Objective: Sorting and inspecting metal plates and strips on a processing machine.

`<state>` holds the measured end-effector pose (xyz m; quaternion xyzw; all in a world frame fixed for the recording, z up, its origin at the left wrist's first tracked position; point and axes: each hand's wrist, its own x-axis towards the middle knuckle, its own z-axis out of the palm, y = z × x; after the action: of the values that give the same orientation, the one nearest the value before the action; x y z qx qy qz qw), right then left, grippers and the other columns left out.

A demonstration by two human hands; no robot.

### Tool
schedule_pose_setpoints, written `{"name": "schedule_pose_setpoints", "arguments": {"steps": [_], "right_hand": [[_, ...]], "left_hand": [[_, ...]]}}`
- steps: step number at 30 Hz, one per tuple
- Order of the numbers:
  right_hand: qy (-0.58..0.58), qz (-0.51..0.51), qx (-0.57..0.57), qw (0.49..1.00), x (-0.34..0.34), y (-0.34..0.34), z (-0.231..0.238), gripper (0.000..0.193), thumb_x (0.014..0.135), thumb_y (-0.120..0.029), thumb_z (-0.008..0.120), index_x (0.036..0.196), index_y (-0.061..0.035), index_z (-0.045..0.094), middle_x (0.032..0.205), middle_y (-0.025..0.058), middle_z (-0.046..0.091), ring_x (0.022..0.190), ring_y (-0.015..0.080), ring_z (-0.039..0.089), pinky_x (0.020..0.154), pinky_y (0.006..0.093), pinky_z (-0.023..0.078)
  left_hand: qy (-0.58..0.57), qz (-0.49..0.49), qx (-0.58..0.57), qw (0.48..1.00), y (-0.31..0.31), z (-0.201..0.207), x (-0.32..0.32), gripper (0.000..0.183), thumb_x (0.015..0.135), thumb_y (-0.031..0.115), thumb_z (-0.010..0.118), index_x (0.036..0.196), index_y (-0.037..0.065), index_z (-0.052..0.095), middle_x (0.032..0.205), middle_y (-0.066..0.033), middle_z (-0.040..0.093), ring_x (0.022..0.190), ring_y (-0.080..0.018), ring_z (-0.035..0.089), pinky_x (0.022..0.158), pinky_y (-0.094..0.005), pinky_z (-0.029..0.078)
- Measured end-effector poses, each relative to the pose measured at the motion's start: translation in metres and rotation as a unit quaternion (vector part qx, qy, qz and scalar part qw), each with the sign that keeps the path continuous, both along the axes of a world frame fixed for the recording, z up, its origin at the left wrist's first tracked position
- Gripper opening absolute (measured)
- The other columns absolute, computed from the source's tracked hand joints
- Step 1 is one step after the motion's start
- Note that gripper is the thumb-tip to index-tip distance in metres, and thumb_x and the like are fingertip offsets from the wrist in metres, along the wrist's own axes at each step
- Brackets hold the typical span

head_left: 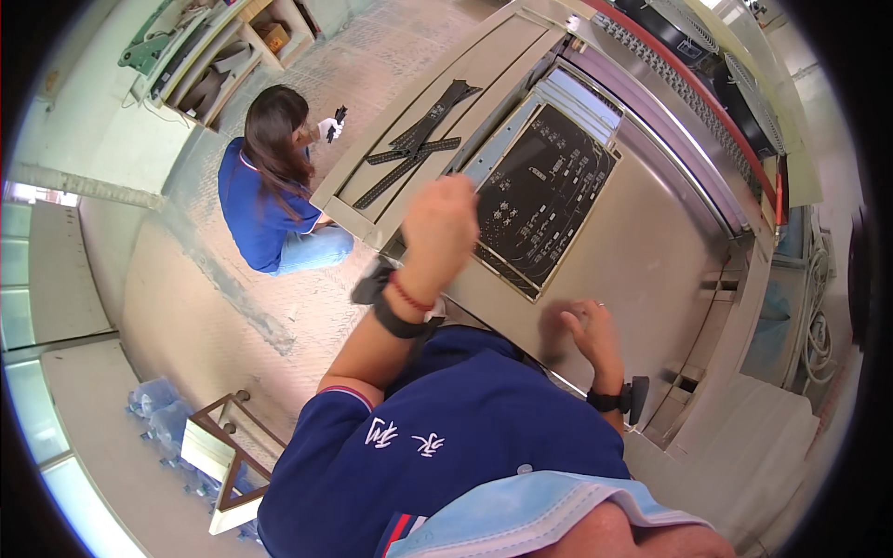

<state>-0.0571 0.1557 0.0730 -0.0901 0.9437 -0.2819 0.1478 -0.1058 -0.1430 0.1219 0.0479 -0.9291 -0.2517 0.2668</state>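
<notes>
The black panel [549,191] lies flat on the metal counter [656,246] — presumably for full support. Right grip [595,337]: apparently empty, digits apart. Left grip [441,228]: blurred beside the panel's left edge — closure cannot be told.

Shirt [502,400]: dark blue, short-sleeved, creased.
Lettering [405,435]: white brush-style characters on the chest, left of the middle.
Button [525,470]: small, round, pale, just beyond the mask.
Left cuff [352,392]: edged with thin red and white stripes.
Trim [402,533]: red, white and dark bands, left of the mask.
Mask [558,511]: light blue, with a stitched edge.
Left hand [442,228]: bare, blurred.
Bracelet [406,296]: red, beaded-looking, on the far side of the left strap.
Left strap [398,321]: black, with a dark block [369,282] at its left.
Right hand [593,335]: bare, with a thin pale ring [602,305].
Right strap [605,402]: black, a dark block at its right.
</notes>
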Motion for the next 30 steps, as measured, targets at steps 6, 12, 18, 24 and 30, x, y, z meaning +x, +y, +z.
{"name": "schedule_pose_setpoints", "arguments": {"steps": [6, 12, 18, 24, 30], "right_hand": [[0.027, -0.015, 0.035, 0.999, -0.007, 0.012, -0.004, 0.027, 0.083, -0.026, 0.067, 0.098, -0.0042, 0.064, 0.095, 0.0167, 0.064, 0.090, 0.0351, 0.060, 0.079, 0.0424, 0.048], [-0.034, -0.034, -0.077, 0.996, -0.031, 0.009, -0.013, 0.035, 0.086, -0.027, 0.065, 0.106, 0.0013, 0.062, 0.097, 0.0174, 0.065, 0.090, 0.0300, 0.063, 0.079, 0.0383, 0.050], [-0.204, -0.198, -0.402, 0.870, -0.052, -0.016, -0.033, 0.043, 0.090, -0.029, 0.062, 0.114, 0.0057, 0.057, 0.102, 0.0082, 0.063, 0.088, 0.0164, 0.060, 0.076, 0.0287, 0.050], [-0.216, -0.217, -0.448, 0.840, -0.072, -0.025, -0.041, 0.037, 0.090, -0.029, 0.062, 0.107, 0.0035, 0.060, 0.087, -0.0011, 0.057, 0.076, 0.0075, 0.052, 0.067, 0.0223, 0.045], [-0.206, -0.272, -0.504, 0.794, -0.096, -0.021, -0.059, 0.035, 0.089, -0.028, 0.065, 0.102, 0.0041, 0.062, 0.085, -0.0001, 0.060, 0.071, 0.0077, 0.054, 0.062, 0.0210, 0.044]], "left_hand": [[-0.005, 0.131, -0.157, 0.979, -0.081, -0.029, -0.002, 0.007, 0.079, 0.011, 0.061, 0.082, 0.008, 0.055, 0.077, -0.0088, 0.058, 0.075, -0.0286, 0.059, 0.067, -0.0406, 0.048], [0.003, 0.102, -0.166, 0.981, -0.046, -0.021, 0.015, 0.015, 0.081, 0.013, 0.063, 0.093, 0.005, 0.061, 0.099, -0.0142, 0.059, 0.090, -0.0311, 0.057, 0.075, -0.0417, 0.046], [-0.024, -0.067, -0.053, 0.996, 0.032, -0.038, -0.003, 0.035, 0.082, 0.018, 0.065, 0.109, -0.003, 0.054, 0.110, -0.0176, 0.056, 0.101, -0.0351, 0.053, 0.087, -0.0431, 0.044], [-0.143, 0.066, -0.116, 0.981, 0.038, -0.110, -0.073, 0.052, 0.083, 0.033, 0.065, 0.115, -0.006, 0.050, 0.109, -0.0198, 0.055, 0.103, -0.0361, 0.052, 0.089, -0.0451, 0.043], [-0.195, 0.138, -0.147, 0.960, 0.055, -0.111, -0.084, 0.056, 0.083, 0.041, 0.062, 0.113, -0.006, 0.054, 0.111, -0.0191, 0.054, 0.106, -0.0338, 0.050, 0.089, -0.0461, 0.040]]}}
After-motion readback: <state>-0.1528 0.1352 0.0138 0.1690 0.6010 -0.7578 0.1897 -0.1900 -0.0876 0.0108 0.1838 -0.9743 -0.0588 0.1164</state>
